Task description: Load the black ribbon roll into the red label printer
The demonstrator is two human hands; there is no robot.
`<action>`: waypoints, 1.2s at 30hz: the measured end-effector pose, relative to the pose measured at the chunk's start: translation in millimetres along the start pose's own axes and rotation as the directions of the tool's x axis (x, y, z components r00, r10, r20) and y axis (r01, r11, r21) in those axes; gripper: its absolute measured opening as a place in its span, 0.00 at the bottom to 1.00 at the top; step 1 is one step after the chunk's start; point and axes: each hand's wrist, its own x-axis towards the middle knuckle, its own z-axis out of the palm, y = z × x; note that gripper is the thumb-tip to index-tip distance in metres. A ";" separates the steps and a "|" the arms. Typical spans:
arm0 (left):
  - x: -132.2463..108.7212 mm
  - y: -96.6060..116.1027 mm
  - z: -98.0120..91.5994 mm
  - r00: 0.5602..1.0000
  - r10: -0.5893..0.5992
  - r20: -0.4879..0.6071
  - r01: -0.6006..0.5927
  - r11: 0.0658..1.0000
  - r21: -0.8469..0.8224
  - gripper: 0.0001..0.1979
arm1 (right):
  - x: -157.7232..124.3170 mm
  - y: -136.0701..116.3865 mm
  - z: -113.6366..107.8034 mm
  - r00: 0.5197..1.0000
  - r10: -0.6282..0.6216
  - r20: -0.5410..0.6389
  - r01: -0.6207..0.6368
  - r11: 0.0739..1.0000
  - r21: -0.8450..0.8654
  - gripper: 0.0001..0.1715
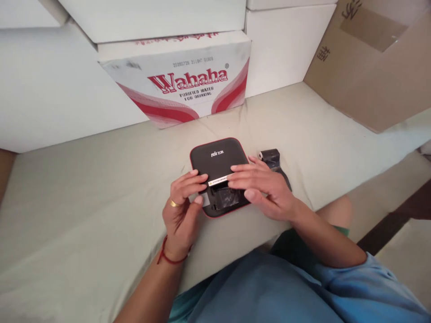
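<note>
A black, square-cornered receipt printer (220,157) with a red rim and white lettering lies on the cloth. Its near part shows an open dark recess (227,197), edged by a white warning label (218,181). My left hand (182,202) is at the printer's left edge, fingertips on top and thumb lower, beside a small grey piece (206,199). Over the right side, my right hand (266,188) has its fingers stretched out, fingertips at the label and covering part of the recess. Just beyond that hand, a black part with a rounded end (270,155) lies partly hidden.
A pale cloth (101,193) covers the surface. At the back stands a white water carton (188,85) with red print, among white boxes (272,49). A large brown cardboard box (367,67) bounds the right side. The surface's near edge meets my lap.
</note>
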 end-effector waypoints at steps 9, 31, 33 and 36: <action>1.7 -19.4 4.5 0.945 -0.292 0.146 0.320 0.916 -0.241 0.46 | -40.5 -0.2 7.7 0.986 -0.048 -0.159 0.048 0.999 0.000 0.21; -1.0 -37.2 15.1 0.937 -0.309 0.166 0.349 0.857 -0.378 0.50 | 40.3 7.6 -17.8 0.964 0.259 0.058 -0.260 0.966 0.003 0.25; -0.2 -38.9 15.9 0.935 -0.307 0.175 0.352 0.846 -0.400 0.49 | 60.7 12.8 -13.6 0.936 0.317 0.153 -0.298 0.945 -0.138 0.17; -0.3 -42.5 15.8 0.932 -0.301 0.201 0.360 0.823 -0.439 0.50 | 83.6 15.5 -3.5 0.887 0.352 0.300 -0.216 0.889 -0.404 0.12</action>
